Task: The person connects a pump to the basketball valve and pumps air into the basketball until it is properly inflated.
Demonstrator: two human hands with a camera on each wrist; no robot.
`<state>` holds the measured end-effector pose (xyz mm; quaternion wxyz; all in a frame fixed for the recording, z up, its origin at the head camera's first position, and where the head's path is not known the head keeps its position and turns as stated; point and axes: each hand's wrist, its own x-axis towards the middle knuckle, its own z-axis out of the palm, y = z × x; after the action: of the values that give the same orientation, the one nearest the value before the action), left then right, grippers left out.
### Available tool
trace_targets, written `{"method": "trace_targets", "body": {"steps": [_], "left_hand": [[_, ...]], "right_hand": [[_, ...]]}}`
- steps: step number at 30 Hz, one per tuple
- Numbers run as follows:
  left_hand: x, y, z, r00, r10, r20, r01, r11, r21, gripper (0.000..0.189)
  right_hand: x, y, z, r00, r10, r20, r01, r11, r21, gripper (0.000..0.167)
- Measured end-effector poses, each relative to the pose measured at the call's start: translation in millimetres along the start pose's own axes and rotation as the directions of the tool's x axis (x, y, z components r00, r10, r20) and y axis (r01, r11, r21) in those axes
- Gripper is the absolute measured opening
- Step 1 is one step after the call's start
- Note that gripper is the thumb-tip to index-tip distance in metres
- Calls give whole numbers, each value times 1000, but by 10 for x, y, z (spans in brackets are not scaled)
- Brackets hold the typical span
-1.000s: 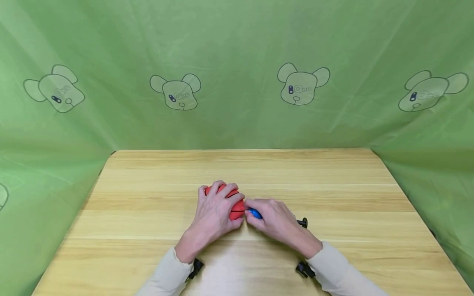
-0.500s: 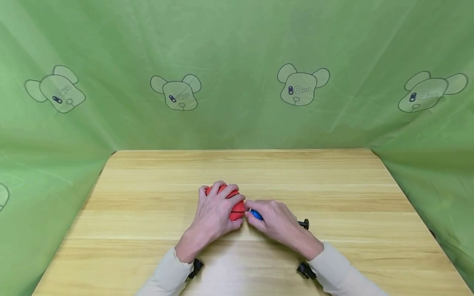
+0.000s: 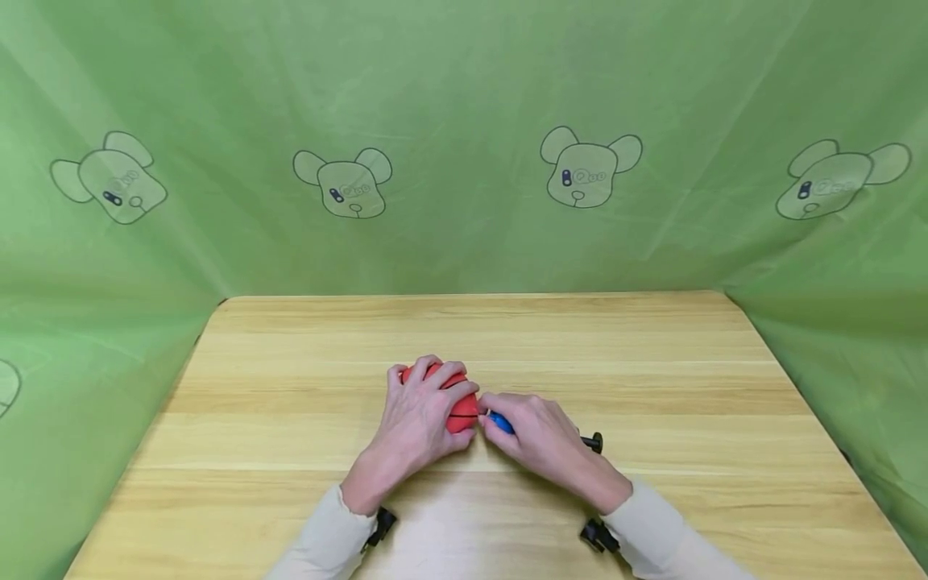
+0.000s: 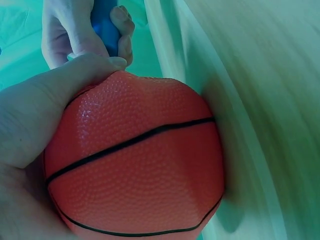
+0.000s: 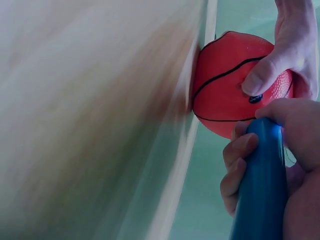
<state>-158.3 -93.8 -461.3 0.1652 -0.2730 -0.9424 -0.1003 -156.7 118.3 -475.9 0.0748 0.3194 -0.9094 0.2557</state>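
Note:
A small red basketball (image 3: 464, 408) with black lines rests on the table under my left hand (image 3: 413, 419), whose fingers and thumb curl round it. In the left wrist view the basketball (image 4: 135, 165) looks somewhat dented near its top. My right hand (image 3: 536, 431) grips a blue hand pump (image 5: 262, 180), its front end pointed at the ball. The pump's black handle (image 3: 596, 442) sticks out behind the wrist. Beside the left thumb in the right wrist view is a dark spot (image 5: 255, 99) on the ball. Fingers hide the pump's tip, so I cannot tell whether it enters the ball.
The wooden table (image 3: 464, 330) stretches out on all sides of the hands. A green cloth (image 3: 464, 161) printed with bear heads hangs behind it and along both sides. Black camera mounts (image 3: 598, 535) sit at both wrists.
Both hands keep their hold on the ball and the pump and stay in nearly the same place. The pump's black handle shifts only slightly.

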Motion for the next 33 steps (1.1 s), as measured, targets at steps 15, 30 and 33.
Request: {"method": "trace_targets", "body": {"steps": [15,30,33], "left_hand": [[-5,-30,9,1000,7,0,-7,1000,11,45],[-2,-26,13,1000,-9,9,9,1000,-19,44],[7,-26,7,1000,-19,9,20,999,-30,44]], "right_hand": [[21,-48,-69,998,28,59,-30,999,34,19],[-30,-54,-64,999,-38,9,38,994,-106,23],[-38,-45,-51,996,-87,-27,82,983,-163,22]]}}
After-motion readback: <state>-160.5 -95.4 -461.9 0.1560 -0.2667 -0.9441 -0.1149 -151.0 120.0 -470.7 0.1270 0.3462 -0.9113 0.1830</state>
